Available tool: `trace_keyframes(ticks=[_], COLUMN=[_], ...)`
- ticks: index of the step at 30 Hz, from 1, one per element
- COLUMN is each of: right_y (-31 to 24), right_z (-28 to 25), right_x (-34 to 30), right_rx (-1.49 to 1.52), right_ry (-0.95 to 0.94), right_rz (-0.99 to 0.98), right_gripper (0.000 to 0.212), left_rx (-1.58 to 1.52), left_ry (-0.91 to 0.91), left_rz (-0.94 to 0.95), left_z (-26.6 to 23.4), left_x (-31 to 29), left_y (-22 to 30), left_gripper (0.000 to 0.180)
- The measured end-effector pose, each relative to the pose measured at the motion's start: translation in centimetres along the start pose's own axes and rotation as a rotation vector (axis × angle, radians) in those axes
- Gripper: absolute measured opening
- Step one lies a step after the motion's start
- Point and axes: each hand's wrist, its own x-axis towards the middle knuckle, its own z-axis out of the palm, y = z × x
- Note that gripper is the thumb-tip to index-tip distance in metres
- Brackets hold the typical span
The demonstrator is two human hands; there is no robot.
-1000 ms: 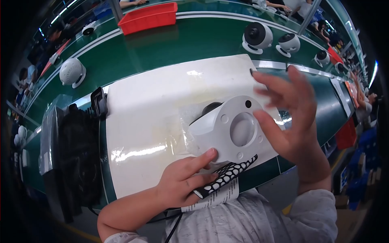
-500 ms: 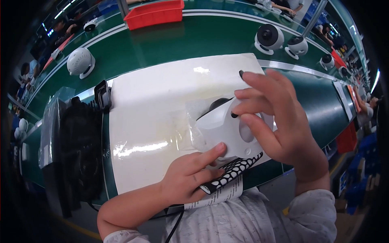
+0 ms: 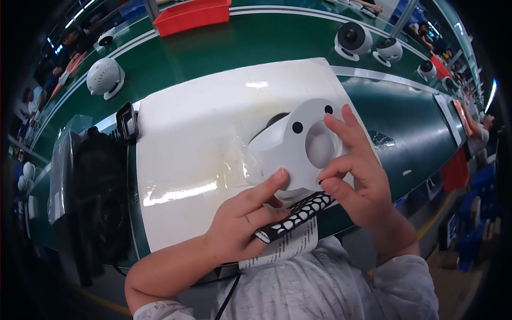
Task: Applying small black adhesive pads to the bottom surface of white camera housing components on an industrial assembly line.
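Observation:
A white rounded housing (image 3: 274,148) with a round recess (image 3: 321,146) lies tilted on the white mat in front of me. Its pale face bears a black round pad (image 3: 297,127); a second black pad (image 3: 328,109) shows by one of my right fingertips. My left hand (image 3: 248,216) grips a black sheet with white circles (image 3: 301,216), and its index finger rests against the housing's lower edge. Over the housing's right side, the thumb and index finger of my right hand (image 3: 357,184) pinch a small black pad (image 3: 319,181); the other fingers are spread. Clear film (image 3: 240,160) lies beside the housing.
The white mat (image 3: 176,128) covers part of the green bench. Left of it lie a black bag-like bundle (image 3: 101,181) and a black frame-like part (image 3: 127,122). White round devices (image 3: 105,78) stand farther back, more (image 3: 352,41) at right. A red bin (image 3: 192,17) sits behind.
My right hand has moved down and nearer, uncovering the housing's face and a black pad on it. Its pinch is now at the near edge. My left hand keeps hold of the sheet.

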Motion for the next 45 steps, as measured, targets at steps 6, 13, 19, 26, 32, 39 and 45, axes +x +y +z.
trace_keyframes(ticks=[6, 13, 19, 26, 32, 39, 45], right_y=[-0.1, -0.6, -1.0, 1.4, 0.9, -1.7, 2.0], right_z=[-0.5, 0.1, 1.8, 0.0, 0.7, 0.9, 2.8], right_x=[-1.4, -3.4, -2.9, -0.6, -0.6, -1.6, -0.8], right_rx=[-0.477, -0.692, -0.388, -0.315, -0.108, -0.954, 0.849], right_ry=[0.03, 0.01, 0.012, 0.334, 0.186, -0.017, 0.081], right_rz=[-0.141, -0.106, -0.2, -0.133, 0.027, -0.144, 0.496], right_gripper=[0.015, 0.03, 0.009, 0.011, 0.01, 0.026, 0.03], left_rx=[-0.027, -0.092, -0.12, -0.084, -0.084, -0.032, 0.014], left_ry=[0.016, 0.035, 0.006, 0.032, 0.008, 0.008, -0.029], left_rz=[-0.015, 0.004, 0.007, 0.002, -0.018, -0.027, 0.018], left_z=[0.4, 0.4, -0.7, -0.8, -1.8, -2.5, -3.0], left_x=[0.5, 0.1, -0.4, -0.8, -1.3, -2.4, -3.1], left_y=[0.1, -0.1, -0.3, -0.3, -0.6, -1.1, -2.0], left_gripper=[0.018, 0.019, 0.025, 0.024, 0.022, 0.023, 0.025])
